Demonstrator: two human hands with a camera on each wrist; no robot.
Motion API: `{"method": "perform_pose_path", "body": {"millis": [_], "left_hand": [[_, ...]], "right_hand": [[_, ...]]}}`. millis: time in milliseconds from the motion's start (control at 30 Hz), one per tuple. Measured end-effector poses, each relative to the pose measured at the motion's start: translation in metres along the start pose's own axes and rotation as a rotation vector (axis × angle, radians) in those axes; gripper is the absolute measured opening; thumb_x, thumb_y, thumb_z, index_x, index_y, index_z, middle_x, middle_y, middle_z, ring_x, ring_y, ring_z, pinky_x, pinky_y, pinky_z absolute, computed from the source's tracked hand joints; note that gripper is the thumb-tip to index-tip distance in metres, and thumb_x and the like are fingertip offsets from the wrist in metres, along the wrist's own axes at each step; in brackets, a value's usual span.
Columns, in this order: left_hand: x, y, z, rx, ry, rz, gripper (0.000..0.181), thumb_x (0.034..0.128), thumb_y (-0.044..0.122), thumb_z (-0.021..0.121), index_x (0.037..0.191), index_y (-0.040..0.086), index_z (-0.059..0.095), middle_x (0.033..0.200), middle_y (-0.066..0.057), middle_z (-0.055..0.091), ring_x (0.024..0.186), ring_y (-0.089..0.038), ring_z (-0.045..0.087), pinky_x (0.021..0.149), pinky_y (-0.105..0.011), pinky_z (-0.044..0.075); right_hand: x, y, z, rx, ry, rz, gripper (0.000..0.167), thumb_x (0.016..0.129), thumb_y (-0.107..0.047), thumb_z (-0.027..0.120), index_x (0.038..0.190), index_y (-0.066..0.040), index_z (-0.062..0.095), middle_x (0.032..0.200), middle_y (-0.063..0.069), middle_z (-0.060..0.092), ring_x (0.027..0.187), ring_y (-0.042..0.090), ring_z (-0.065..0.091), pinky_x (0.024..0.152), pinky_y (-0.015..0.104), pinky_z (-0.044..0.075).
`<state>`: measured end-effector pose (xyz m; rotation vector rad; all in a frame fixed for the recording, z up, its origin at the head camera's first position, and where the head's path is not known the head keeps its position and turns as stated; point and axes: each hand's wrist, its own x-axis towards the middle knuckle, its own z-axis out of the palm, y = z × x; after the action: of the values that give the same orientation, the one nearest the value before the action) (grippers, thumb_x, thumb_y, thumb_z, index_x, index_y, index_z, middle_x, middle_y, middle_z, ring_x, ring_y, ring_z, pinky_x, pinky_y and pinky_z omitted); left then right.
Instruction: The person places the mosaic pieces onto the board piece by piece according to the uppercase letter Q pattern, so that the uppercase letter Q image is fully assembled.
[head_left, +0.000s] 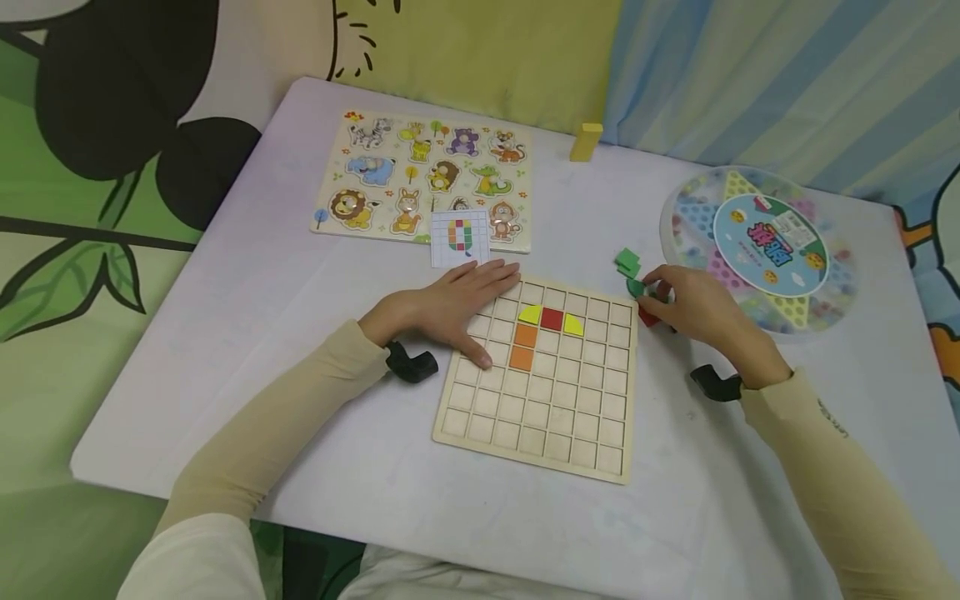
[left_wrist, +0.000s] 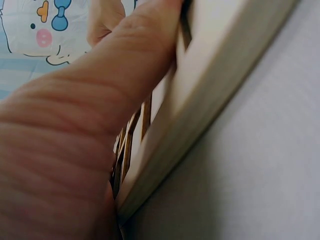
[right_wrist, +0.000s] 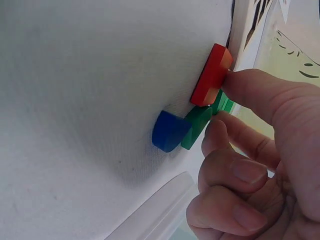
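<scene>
Because the red block (right_wrist: 212, 77) sits close to green pieces (right_wrist: 197, 127) and a blue piece (right_wrist: 171, 131), just beside the right edge of the grid board (head_left: 528, 454), a wide finger movement could scatter these neighbours. The right hand (head_left: 693, 308) reaches down right of the board, its thumb touching the red block; whether it is pinched, I cannot tell. The left hand (head_left: 461, 307) rests with straight fingers across the board's left side, gripping nothing.

readable text: none | round label (head_left: 771, 245): lettering unclear | right sleeve (head_left: 843, 479): print unclear
</scene>
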<state>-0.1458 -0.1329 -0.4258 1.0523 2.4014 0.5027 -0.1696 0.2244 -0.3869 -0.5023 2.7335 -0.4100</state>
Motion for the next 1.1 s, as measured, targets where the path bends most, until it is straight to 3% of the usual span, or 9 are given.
{"method": "perform_pose_path", "body": {"millis": [267, 567, 1100], "left_hand": [[0.001, -0.001, 0.001, 0.002, -0.004, 0.006, 0.122, 0.0751, 0.066, 0.071, 0.158, 0.01, 0.001, 0.165, -0.003, -0.008, 0.151, -0.021, -0.011, 0.121, -0.046, -0.006], [0.001, 0.0, 0.0, 0.003, -0.007, 0.004, 0.123, 0.075, 0.066, 0.071, 0.158, 0.01, 0.0, 0.165, -0.003, -0.009, 0.151, -0.021, -0.012, 0.121, -0.046, -0.007], [0.0, -0.001, -0.001, 0.007, 0.0, -0.005, 0.123, 0.0748, 0.066, 0.071, 0.158, 0.01, 0.001, 0.165, -0.003, -0.008, 0.151, -0.022, -0.011, 0.121, -0.046, -0.006]], "right_hand": [[-0.004, 0.002, 0.002, 0.029, 0.022, 0.044, 0.034, 0.093, -0.025, 0.064, 0.116, 0.001, 0.062, 0.089, 0.013, 0.064, 0.058, 0.02, 0.05, 0.049, 0.031, 0.039], [-0.009, -0.002, 0.002, 0.038, 0.063, 0.06, 0.037, 0.092, -0.029, 0.066, 0.115, 0.0, 0.063, 0.09, 0.013, 0.064, 0.059, 0.02, 0.05, 0.049, 0.031, 0.039], [-0.018, -0.022, 0.008, 0.03, 0.083, -0.031, 0.036, 0.091, -0.032, 0.068, 0.108, 0.0, 0.065, 0.081, 0.008, 0.059, 0.06, 0.017, 0.046, 0.05, 0.028, 0.036]]}}
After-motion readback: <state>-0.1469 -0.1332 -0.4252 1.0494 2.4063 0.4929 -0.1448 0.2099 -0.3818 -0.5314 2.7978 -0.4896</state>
